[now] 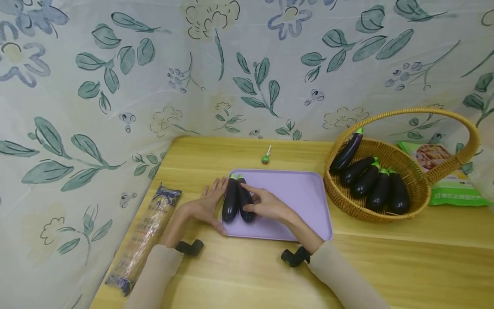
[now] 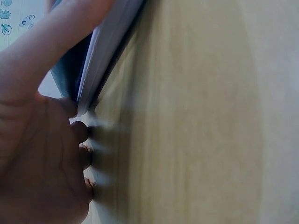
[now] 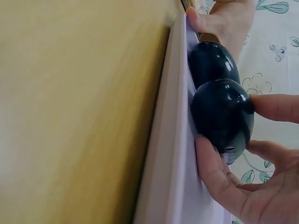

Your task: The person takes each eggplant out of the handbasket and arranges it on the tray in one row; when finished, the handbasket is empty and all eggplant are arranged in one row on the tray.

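Two dark eggplants lie side by side at the left end of a lilac tray (image 1: 291, 201), green stem ends toward the back. My right hand (image 1: 266, 205) holds the right-hand eggplant (image 1: 245, 206), its fingers and thumb around the body. In the right wrist view, fingertips touch that eggplant (image 3: 224, 116) from above and from its side. The other eggplant (image 1: 230, 201) rests against it, close to the tray's left rim. My left hand (image 1: 206, 206) is spread along that rim, thumb at the front corner and fingers toward the back, around the outside of the tray.
A wicker basket (image 1: 347, 206) with a tall handle holds several eggplants to the right. Behind it lies a green-and-white food packet (image 1: 455, 189). A green lollipop (image 1: 266, 159) lies behind the tray. A long clear packet of noodles (image 1: 144, 240) is at the left table edge.
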Tool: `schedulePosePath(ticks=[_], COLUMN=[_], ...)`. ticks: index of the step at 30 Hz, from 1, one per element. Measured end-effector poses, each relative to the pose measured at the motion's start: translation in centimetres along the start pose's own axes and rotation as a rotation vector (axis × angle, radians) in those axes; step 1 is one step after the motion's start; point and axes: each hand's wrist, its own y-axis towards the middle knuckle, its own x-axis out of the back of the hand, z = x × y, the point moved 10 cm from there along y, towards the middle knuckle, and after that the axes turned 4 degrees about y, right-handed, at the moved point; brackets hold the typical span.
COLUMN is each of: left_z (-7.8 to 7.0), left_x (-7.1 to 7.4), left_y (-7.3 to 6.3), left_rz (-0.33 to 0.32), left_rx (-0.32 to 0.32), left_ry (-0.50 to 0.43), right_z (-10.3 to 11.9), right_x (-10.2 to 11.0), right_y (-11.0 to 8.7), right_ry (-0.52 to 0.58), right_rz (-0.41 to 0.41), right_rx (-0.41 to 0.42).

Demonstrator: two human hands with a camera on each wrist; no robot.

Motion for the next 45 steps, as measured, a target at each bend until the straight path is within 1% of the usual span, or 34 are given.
schedulePosePath(ticks=[7, 17, 25, 31, 36, 39, 42, 45], left_z=[0.3, -0.2, 0.0, 0.0, -0.1, -0.1, -0.2, -0.2], left_x=[-0.1, 0.1, -0.1, -0.1, -0.1, -0.1, -0.1, 0.0], left_y=[-0.1, 0.0, 0.1, 0.1, 0.2, 0.2, 0.0, -0.1], left_rz=[-0.004, -0.007, 0.002, 0.002, -0.008, -0.011, -0.013, -0.02], left_rx=[-0.007, -0.01, 0.003, 0.004, -0.009, -0.019, -0.023, -0.021], left_ry=[0.0, 0.004, 0.02, 0.01, 0.004, 0.0, -0.004, -0.004], right_z=[-0.2, -0.2, -0.2, -0.4, -0.6, -0.5, -0.3, -0.1], right_x=[-0.1, 0.4, 0.4, 0.6, 1.6, 2.3, 3.0, 3.9], right_y=[0.0, -0.4, -0.3, -0.5, -1.3, -2.1, -3.0, -4.0], right_ry=[0.002, 0.013, 0.015, 0.012, -0.03, -0.063, -0.098, -0.141], right_rz=[0.026, 0.011, 0.014, 0.002, -0.029, -0.024, -0.019, -0.032], right_rx=[-0.005, 0.001, 0.011, -0.011, -0.049, -0.061, -0.062, -0.052])
